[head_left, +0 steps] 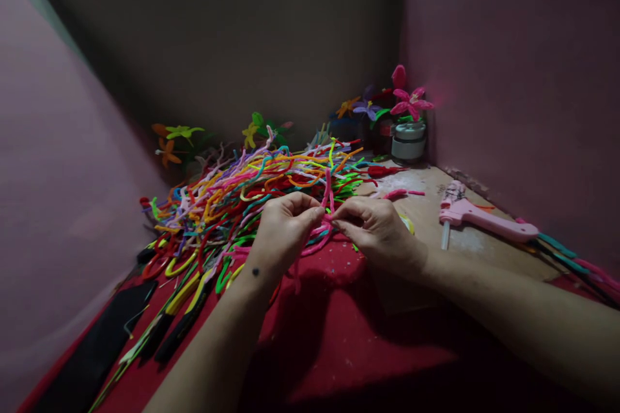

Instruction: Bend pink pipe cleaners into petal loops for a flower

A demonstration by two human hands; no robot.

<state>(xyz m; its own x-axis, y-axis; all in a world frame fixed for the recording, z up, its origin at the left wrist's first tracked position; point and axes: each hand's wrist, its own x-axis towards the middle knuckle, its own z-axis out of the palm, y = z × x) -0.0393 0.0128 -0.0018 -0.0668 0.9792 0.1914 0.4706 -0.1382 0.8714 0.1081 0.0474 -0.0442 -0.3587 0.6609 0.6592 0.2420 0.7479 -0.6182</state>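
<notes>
One red cloth [339,342] spreads nearest me, in front of the heap [252,187] of fuzzy stems. On it, to the heap's near left, lie a black slab [97,342] and yellow-and-black handles [183,332]. Just before the heap's right part I work a looped pink stem [328,182]: my left hand [288,226] pinches it between thumb and forefinger, and my right hand [371,226] does likewise (my fingertips hide how it bends there). Right of the heap, a pink glue gun [489,217] rests on a brown board [477,248]. Beyond the heap's right end stands a grey jar [408,147], a pink flower [411,103] above it. Behind the heap are a purple flower [367,108], a yellow flower [250,135] and a dark wall [242,32].
</notes>
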